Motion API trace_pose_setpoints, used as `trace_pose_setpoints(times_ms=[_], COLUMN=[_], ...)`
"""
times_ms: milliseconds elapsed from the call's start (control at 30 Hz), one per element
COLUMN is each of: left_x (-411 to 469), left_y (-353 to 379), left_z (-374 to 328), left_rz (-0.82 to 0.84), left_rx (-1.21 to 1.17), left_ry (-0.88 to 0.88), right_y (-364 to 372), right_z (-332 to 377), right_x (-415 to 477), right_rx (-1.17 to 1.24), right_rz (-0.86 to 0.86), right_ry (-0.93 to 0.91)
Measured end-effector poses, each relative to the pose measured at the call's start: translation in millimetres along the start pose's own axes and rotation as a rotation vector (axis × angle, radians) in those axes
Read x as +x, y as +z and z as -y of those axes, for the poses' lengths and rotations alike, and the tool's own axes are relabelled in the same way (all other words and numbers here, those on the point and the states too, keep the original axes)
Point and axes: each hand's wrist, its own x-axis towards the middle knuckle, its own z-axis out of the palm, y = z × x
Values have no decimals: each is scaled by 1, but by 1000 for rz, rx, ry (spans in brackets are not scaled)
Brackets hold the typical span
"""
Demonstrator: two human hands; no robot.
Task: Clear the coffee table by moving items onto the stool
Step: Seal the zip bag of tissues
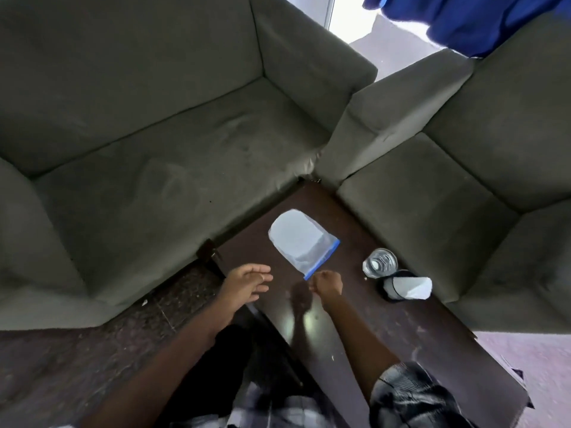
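A clear zip bag (301,244) with a blue seal strip and something white inside hangs above the dark coffee table (386,329). My right hand (328,286) pinches the bag's near corner at the blue strip. My left hand (247,284) hovers open just left of it, over the table's left edge, fingers relaxed and holding nothing. A clear glass (379,262) stands on the table to the right. Beside it lies a dark cup (401,287) on its side with white paper sticking out. No stool is in view.
A grey sofa (154,134) runs along the table's left side and a second grey sofa (463,180) along its right. Blue cloth (463,20) hangs at the top right. Dark speckled floor (77,366) lies at the lower left.
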Motion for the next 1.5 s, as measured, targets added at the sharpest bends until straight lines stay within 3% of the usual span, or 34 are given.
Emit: trace_pose_setpoints(times_ms=[133, 333, 433, 567, 900, 1067, 1333, 1500], left_x=[57, 119, 137, 146, 94, 68, 26, -10], left_y=[-38, -85, -100, -113, -90, -58, -1, 38], left_z=[-22, -15, -12, -18, -86, -113, -114, -109], left_rz=[39, 125, 147, 159, 311, 366, 321, 295], left_rx=[85, 185, 223, 248, 320, 337, 460, 562], left_ry=[27, 32, 43, 67, 154, 246, 582, 741], right_y=[29, 74, 85, 87, 25, -29, -122, -165], right_z=[12, -3, 4, 7, 57, 70, 74, 53], right_x=[51, 129, 132, 138, 45, -27, -139, -185], right_rx=[-133, -25, -47, -93, 150, 153, 244, 340], right_rz=[-122, -317, -393, -419, -421, -380, -319, -219], right_ry=[37, 216, 307, 298, -73, -308, -609, -687])
